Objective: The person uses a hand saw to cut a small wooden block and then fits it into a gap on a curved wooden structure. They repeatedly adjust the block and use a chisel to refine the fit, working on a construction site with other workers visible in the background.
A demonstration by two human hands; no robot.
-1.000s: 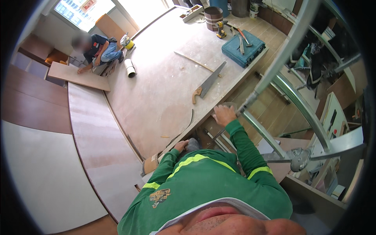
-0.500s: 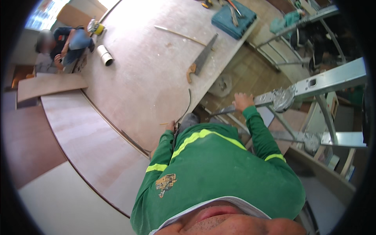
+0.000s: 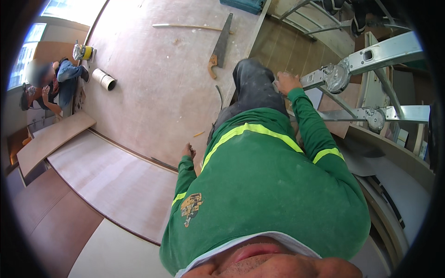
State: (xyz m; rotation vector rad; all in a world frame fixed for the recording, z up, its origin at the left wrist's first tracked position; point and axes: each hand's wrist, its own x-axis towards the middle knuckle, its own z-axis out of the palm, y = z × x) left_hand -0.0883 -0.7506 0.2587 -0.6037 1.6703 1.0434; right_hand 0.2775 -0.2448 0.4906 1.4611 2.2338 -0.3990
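My right hand (image 3: 288, 82) grips the end of an aluminium ladder's (image 3: 384, 55) rail, with its fingers closed round the metal. Low over the near edge of a large pale board (image 3: 148, 92), my left hand (image 3: 188, 150) is closed, and nothing shows in it. Just beyond it a yellow pencil (image 3: 199, 134) lies on the board. A handsaw (image 3: 220, 48) with a wooden handle rests farther up, close to a thin wooden strip (image 3: 185, 26). Between my hands, one leg in dark trousers (image 3: 252, 85) is raised beside the board's right edge.
A person (image 3: 60, 85) crouches at the far left, beside a white pipe piece (image 3: 104, 79) and a yellow-banded can (image 3: 83, 52). A blue-green case (image 3: 243, 4) lies at the far edge. Loose panels (image 3: 102, 162) spread at left; more boards (image 3: 389, 204) stand at right.
My view has shifted, and the saw and case now appear higher up. My leg has come up beside the board. My left hand is now apart from my leg; my right stays on the ladder.
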